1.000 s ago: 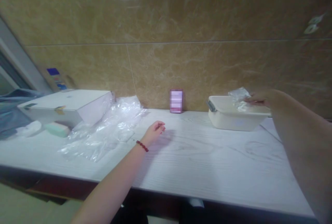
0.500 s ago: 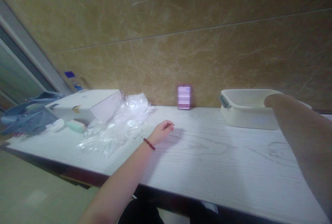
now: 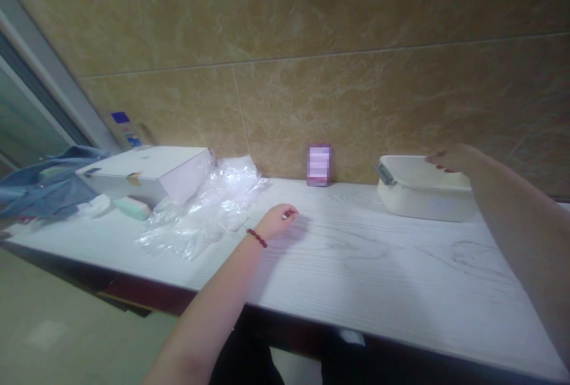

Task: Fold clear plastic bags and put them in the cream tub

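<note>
Above the white table, my left hand is loosely curled, thumb and fingertips close together. Nothing can be made out in it. A dark red bead bracelet circles that wrist. At the right, my right hand is over the opening of a cream plastic bin with a grey side handle. Its fingers point left and bend downward, somewhat blurred. Whatever they may hold cannot be made out. The bin's inside is mostly hidden by its front wall and my right hand.
Crumpled clear plastic wrap lies left of my left hand, against a white box. Near the box are a pale green item, a white item and blue-grey cloth. A phone leans on the tiled wall.
My right hand has risen out of the bin and moved left, so its fingers now show above the rim. The left hand has barely moved; the view has shifted slightly.
</note>
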A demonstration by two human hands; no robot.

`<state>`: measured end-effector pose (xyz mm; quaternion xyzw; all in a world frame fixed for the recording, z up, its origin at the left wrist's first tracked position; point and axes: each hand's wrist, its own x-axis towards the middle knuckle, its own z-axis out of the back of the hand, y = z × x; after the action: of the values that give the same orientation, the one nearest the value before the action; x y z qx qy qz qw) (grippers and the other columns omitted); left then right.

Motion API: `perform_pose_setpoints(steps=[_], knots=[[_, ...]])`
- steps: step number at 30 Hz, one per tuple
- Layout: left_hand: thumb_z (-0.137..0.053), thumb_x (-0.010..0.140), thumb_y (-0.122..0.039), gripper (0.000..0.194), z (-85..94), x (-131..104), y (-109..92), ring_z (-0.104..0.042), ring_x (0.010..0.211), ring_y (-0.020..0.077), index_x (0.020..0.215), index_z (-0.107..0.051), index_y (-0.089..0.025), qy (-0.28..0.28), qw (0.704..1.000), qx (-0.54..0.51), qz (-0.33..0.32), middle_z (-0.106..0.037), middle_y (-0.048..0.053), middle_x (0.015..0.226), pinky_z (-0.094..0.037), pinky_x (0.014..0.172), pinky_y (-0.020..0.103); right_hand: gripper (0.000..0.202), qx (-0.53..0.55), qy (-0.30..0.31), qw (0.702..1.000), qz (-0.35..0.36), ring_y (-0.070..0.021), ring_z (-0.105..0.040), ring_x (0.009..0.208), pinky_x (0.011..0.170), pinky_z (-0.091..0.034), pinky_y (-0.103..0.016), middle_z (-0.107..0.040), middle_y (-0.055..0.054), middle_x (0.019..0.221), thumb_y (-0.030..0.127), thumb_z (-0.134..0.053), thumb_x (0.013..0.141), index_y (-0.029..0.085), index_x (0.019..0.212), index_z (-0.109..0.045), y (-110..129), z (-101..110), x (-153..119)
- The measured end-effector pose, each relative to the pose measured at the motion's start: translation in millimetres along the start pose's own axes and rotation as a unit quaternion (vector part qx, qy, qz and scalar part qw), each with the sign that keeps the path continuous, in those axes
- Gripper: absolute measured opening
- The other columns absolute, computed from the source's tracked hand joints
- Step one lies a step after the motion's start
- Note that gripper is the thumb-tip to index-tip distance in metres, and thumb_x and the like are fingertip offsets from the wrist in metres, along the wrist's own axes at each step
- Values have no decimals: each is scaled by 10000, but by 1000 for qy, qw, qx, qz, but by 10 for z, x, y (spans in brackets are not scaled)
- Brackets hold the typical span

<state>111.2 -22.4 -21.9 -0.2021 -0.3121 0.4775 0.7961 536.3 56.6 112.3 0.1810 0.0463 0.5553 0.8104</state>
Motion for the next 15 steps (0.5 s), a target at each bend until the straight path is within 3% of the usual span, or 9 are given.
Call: perform_pose_setpoints(steps=[3,6,10,15], knots=[[-412,748,-299,249,77,-2,18,-554,733,146,816,-604,-155,-11,999,35,0,-617,52,830,-436,681,252,360,-30,-103,993,47,-134,-519,825,588,-287,-264,-600,-182,884,343,-547,671,67,878,-647,218,66,-389],[-413,743,-270,248,212,-39,9,-560,744,148,844,-603,-148,-28,997,69,12,-625,55,843,-436,699,253,336,21,-140,985,98,-136,-530,777,600,-314,-247,-616,-148,840,361,-514,699,95,863,-637,427,-14,-896],[-392,745,-243,270,545,-201,77,-566,771,148,900,-593,-153,-35,990,134,32,-627,51,891,-432,731,256,230,133,-113,975,136,-130,-548,632,555,-354,-217,-629,-60,706,356,-543,651,163,756,-612,586,-395,-1379],[-360,742,-230,304,1176,-540,451,-570,813,157,938,-582,-163,-49,957,256,130,-622,46,926,-420,767,259,224,188,-45,968,158,-132,-559,616,564,-394,-221,-620,-29,688,375,-505,659,178,727,-588,680,-921,-1708]])
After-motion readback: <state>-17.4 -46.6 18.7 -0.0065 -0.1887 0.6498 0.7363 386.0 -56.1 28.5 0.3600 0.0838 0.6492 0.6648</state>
